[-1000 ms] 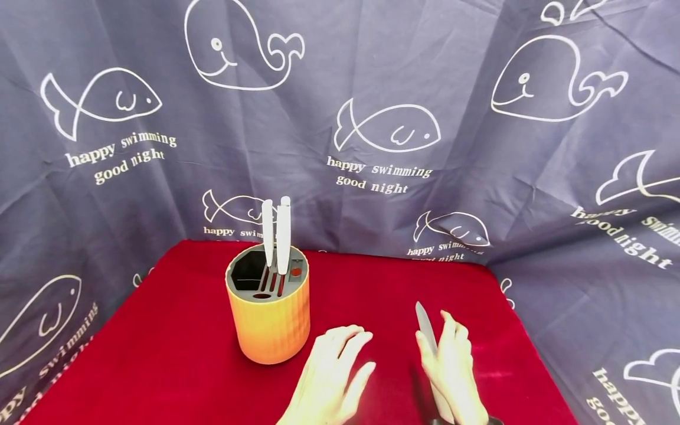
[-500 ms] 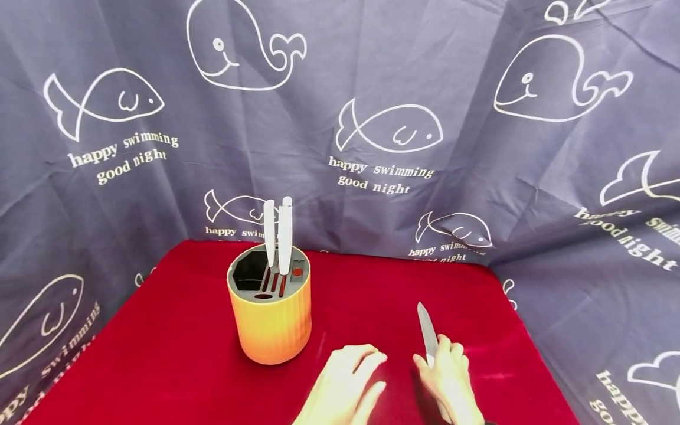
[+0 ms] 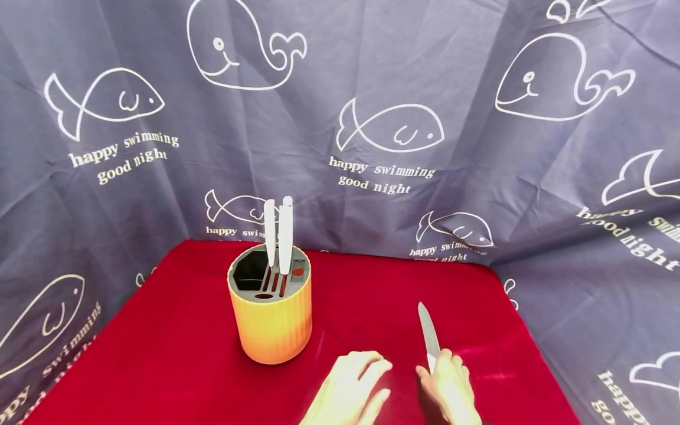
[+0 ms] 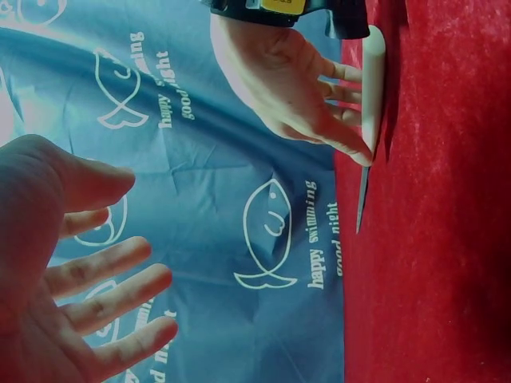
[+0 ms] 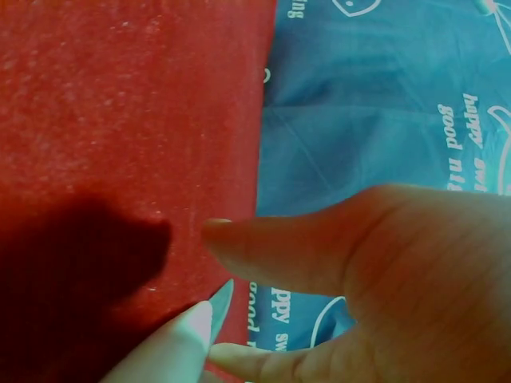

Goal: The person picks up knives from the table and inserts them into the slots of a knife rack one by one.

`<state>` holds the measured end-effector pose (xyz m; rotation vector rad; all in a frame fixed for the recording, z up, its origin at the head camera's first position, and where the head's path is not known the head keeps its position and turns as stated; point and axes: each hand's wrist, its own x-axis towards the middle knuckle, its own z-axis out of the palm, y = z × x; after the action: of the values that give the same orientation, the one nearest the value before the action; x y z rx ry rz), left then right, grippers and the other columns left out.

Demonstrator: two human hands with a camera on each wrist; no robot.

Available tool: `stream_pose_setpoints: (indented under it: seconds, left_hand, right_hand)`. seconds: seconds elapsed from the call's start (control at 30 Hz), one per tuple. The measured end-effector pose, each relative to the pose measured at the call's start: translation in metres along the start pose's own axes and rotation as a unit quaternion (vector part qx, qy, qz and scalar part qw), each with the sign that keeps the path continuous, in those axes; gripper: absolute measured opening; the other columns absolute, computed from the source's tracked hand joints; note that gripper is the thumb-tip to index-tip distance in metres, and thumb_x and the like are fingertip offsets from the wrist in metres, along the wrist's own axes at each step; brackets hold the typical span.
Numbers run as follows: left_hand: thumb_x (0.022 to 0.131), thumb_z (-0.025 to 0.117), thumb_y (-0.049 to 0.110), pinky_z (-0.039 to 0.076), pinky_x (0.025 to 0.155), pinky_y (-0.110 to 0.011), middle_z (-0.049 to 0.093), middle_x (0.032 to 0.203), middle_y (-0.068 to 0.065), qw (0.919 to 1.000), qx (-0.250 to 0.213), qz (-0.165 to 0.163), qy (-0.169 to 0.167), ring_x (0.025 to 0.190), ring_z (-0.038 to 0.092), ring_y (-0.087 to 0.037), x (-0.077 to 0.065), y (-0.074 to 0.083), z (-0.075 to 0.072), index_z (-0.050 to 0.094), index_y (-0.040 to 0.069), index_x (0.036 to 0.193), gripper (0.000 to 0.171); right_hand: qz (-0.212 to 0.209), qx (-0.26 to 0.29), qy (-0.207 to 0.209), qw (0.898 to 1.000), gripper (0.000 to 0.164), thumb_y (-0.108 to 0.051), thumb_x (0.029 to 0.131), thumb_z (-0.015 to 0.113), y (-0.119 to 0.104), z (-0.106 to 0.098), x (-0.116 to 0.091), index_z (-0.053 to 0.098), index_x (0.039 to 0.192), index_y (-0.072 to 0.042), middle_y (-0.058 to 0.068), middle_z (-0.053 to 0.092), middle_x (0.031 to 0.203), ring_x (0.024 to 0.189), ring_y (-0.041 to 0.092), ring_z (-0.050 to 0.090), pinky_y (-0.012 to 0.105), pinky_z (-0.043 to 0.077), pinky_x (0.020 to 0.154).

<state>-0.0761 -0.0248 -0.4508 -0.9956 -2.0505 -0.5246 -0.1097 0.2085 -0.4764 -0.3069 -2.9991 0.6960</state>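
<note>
A kitchen knife (image 3: 429,332) with a grey blade and white handle lies on the red cloth, its tip pointing away from me. My right hand (image 3: 448,386) straddles the handle, thumb on the left and fingers on the right. In the right wrist view, a gap shows between the thumb (image 5: 279,247) and the white handle (image 5: 172,347), while a finger reaches the handle's other side. My left hand (image 3: 350,386) hovers left of the knife with relaxed, spread fingers and holds nothing. A yellow knife block (image 3: 273,327) stands further left, with two white-handled knives (image 3: 285,236) upright in its slots.
Red cloth (image 3: 366,295) covers the table. Behind and beside it hangs a blue-grey curtain (image 3: 319,136) printed with white fish and whales. The block's dark top (image 3: 262,296) has a large opening, narrow slots and smaller holes.
My right hand has drawn back along the knife from the blade to the handle. My left hand has moved slightly right and toward me, away from the block. The knife lies nearly where it was.
</note>
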Motion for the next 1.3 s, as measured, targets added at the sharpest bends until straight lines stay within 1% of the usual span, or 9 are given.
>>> stream_pose_setpoints:
  seconds: [0.2,0.33,0.47,0.6,0.7,0.83,1.0,1.17,1.3]
  left_hand:
    - [0.104,0.051,0.032,0.051,0.093,-0.028,0.064,0.117,0.003,1.0,-0.003,-0.003,0.002,0.106,0.063,-0.011,-0.002,0.0,0.001,0.064,0.019,0.121,0.025]
    - [0.106,0.047,0.033,0.05,0.092,-0.027,0.065,0.116,0.003,0.9999,-0.001,-0.006,0.008,0.105,0.063,-0.011,-0.005,0.002,0.001,0.064,0.019,0.12,0.027]
    - [0.107,0.045,0.033,0.05,0.092,-0.027,0.065,0.115,0.003,0.9999,-0.003,-0.007,0.013,0.104,0.063,-0.011,-0.005,0.003,0.001,0.064,0.019,0.12,0.028]
    - [0.105,0.048,0.032,0.05,0.093,-0.028,0.065,0.116,0.003,0.9998,-0.005,-0.014,0.009,0.104,0.063,-0.011,-0.005,0.002,0.0,0.065,0.018,0.12,0.026]
    - [0.102,0.057,0.03,0.05,0.094,-0.028,0.064,0.117,0.004,0.9998,-0.007,-0.02,0.003,0.105,0.063,-0.011,-0.005,0.002,-0.001,0.065,0.019,0.12,0.023]
    - [0.098,0.063,0.029,0.05,0.093,-0.027,0.063,0.117,0.004,0.9997,-0.01,-0.024,0.0,0.106,0.062,-0.01,-0.004,0.002,-0.001,0.065,0.018,0.119,0.024]
    - [0.104,0.052,0.033,0.049,0.094,-0.026,0.064,0.117,0.004,0.9997,-0.006,-0.025,0.006,0.105,0.062,-0.01,-0.003,0.003,-0.001,0.065,0.019,0.119,0.024]
    - [0.103,0.053,0.031,0.049,0.093,-0.028,0.064,0.116,0.004,0.9997,-0.006,-0.018,0.016,0.104,0.063,-0.011,-0.003,0.001,-0.001,0.065,0.018,0.119,0.024]
    - [0.105,0.048,0.031,0.049,0.092,-0.028,0.064,0.116,0.003,0.9997,-0.007,-0.015,0.02,0.103,0.063,-0.011,-0.001,0.0,-0.001,0.065,0.018,0.119,0.026]
  right_hand:
    - [0.026,-0.001,-0.021,0.999,0.06,-0.027,0.083,0.076,0.007,0.004,0.001,0.046,0.114,0.014,0.035,0.056,0.099,0.092,0.052,0.058,0.061,0.05,0.076]
    - [0.052,-0.001,-0.035,0.998,0.061,-0.025,0.083,0.074,0.009,0.005,0.0,0.045,0.119,0.015,0.034,0.056,0.102,0.097,0.052,0.058,0.062,0.05,0.078]
    - [0.059,-0.004,-0.044,0.997,0.062,-0.025,0.084,0.073,0.012,0.005,-0.002,0.045,0.121,0.017,0.034,0.056,0.103,0.098,0.052,0.057,0.062,0.05,0.079]
    - [0.069,-0.001,-0.046,0.997,0.055,-0.027,0.084,0.073,0.013,0.003,-0.002,0.051,0.112,0.015,0.031,0.06,0.097,0.092,0.048,0.061,0.059,0.051,0.073]
    - [0.076,0.003,-0.051,0.996,0.048,-0.029,0.084,0.072,0.015,0.001,-0.001,0.053,0.103,0.012,0.029,0.063,0.093,0.087,0.047,0.064,0.057,0.052,0.069]
    - [0.076,0.004,-0.061,0.995,0.043,-0.029,0.086,0.07,0.016,-0.001,0.001,0.055,0.098,0.01,0.026,0.065,0.089,0.084,0.045,0.065,0.055,0.051,0.066]
    - [0.081,0.001,-0.069,0.994,0.039,-0.028,0.086,0.068,0.016,-0.002,0.003,0.056,0.096,0.008,0.023,0.065,0.087,0.082,0.042,0.065,0.054,0.051,0.066]
    - [0.085,0.01,-0.067,0.994,0.037,-0.027,0.085,0.066,0.017,-0.003,0.003,0.055,0.096,0.006,0.021,0.064,0.086,0.081,0.041,0.065,0.054,0.051,0.067]
    - [0.088,0.019,-0.064,0.994,0.036,-0.027,0.085,0.062,0.018,-0.008,0.003,0.053,0.098,0.005,0.024,0.064,0.088,0.083,0.044,0.065,0.054,0.05,0.067]
